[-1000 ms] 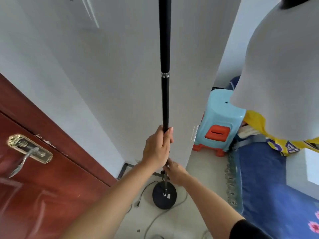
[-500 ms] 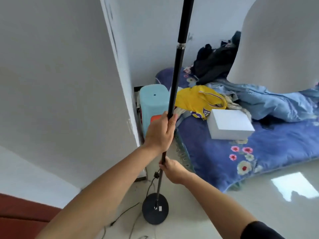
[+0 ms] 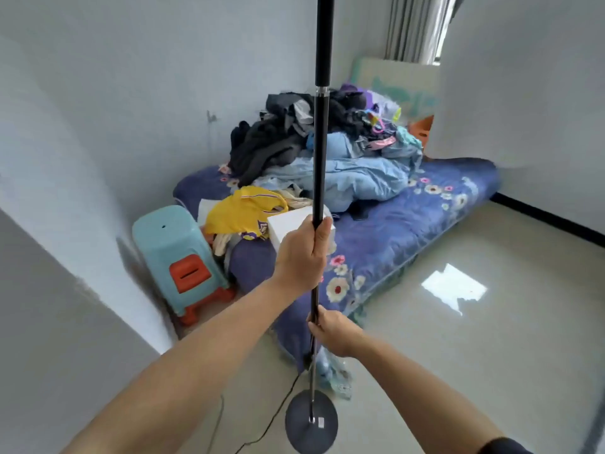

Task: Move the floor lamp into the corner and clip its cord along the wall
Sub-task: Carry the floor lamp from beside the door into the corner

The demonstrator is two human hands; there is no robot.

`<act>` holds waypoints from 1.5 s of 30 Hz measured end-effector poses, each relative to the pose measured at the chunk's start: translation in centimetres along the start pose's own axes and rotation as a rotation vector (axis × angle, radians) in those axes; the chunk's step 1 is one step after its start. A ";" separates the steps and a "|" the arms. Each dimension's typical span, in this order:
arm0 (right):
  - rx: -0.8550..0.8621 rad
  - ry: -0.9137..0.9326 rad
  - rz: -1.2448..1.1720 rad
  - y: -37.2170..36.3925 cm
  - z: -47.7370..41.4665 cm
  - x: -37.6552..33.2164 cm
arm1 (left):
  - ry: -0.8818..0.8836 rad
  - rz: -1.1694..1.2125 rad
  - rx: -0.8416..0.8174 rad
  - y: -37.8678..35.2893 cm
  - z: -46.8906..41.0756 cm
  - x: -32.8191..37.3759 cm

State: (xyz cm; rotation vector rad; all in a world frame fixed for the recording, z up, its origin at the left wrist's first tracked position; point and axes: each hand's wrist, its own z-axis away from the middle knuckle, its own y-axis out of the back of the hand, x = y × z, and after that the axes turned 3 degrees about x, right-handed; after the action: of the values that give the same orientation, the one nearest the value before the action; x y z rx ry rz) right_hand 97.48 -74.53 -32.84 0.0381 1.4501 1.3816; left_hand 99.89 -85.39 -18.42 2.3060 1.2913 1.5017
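The floor lamp is a tall black pole (image 3: 320,142) on a round black base (image 3: 311,425), standing upright at the centre of the view. My left hand (image 3: 302,255) grips the pole at mid height. My right hand (image 3: 334,330) grips it lower down, just under the left. The base looks close to the pale floor; I cannot tell if it touches. A thin black cord (image 3: 281,407) trails from the lower pole down and left across the floor. The white lamp shade (image 3: 523,80) fills the upper right.
A blue flowered mattress (image 3: 409,224) lies on the floor just behind the pole, heaped with clothes (image 3: 284,139), a yellow garment (image 3: 242,211) and a white box (image 3: 288,224). A light blue stool (image 3: 173,253) stands by the wall corner on the left. Bare tiled floor (image 3: 491,339) spreads to the right.
The view has swung right, away from the door and wall corner toward the mattress. The lamp, held in both hands, has moved with it and its base now sits further right.
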 end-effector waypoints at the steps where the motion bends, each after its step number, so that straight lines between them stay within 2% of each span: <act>1: 0.027 -0.008 -0.010 1.2 1.4 2.0 | -0.020 0.014 -0.018 -2.1 0.2 1.9; 6: 0.152 -0.090 -0.040 7.3 7.3 10.9 | -0.086 0.125 -0.116 -11.8 0.2 9.9; 11: 0.246 -0.188 -0.057 14.0 10.1 19.1 | -0.101 0.276 -0.222 -21.6 -2.6 14.8; 23: 0.462 -0.558 -0.152 31.9 7.2 38.5 | -0.136 0.575 -0.518 -48.3 -16.7 21.1; 27: 0.570 -0.649 -0.193 37.8 6.8 44.3 | -0.225 0.566 -0.603 -55.8 -20.5 24.9; 31: 0.649 -0.691 -0.238 43.1 6.2 51.0 | -0.342 0.579 -0.684 -64.0 -23.5 28.2; 34: 0.694 -0.709 -0.244 47.5 5.4 56.9 | -0.365 0.608 -0.741 -71.1 -26.0 30.4; 38: 0.716 -0.692 -0.237 53.8 4.4 65.1 | -0.390 0.612 -0.748 -80.6 -29.2 33.8; 45: 0.689 -0.658 -0.266 65.7 3.3 74.6 | -0.421 0.575 -0.753 -92.7 -36.5 39.5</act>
State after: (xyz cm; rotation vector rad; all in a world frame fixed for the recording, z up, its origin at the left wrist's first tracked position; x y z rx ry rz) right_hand 28.61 -2.69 -31.95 0.6549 1.2323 0.5184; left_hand 22.19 -11.61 -18.00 2.3103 -0.0742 1.1952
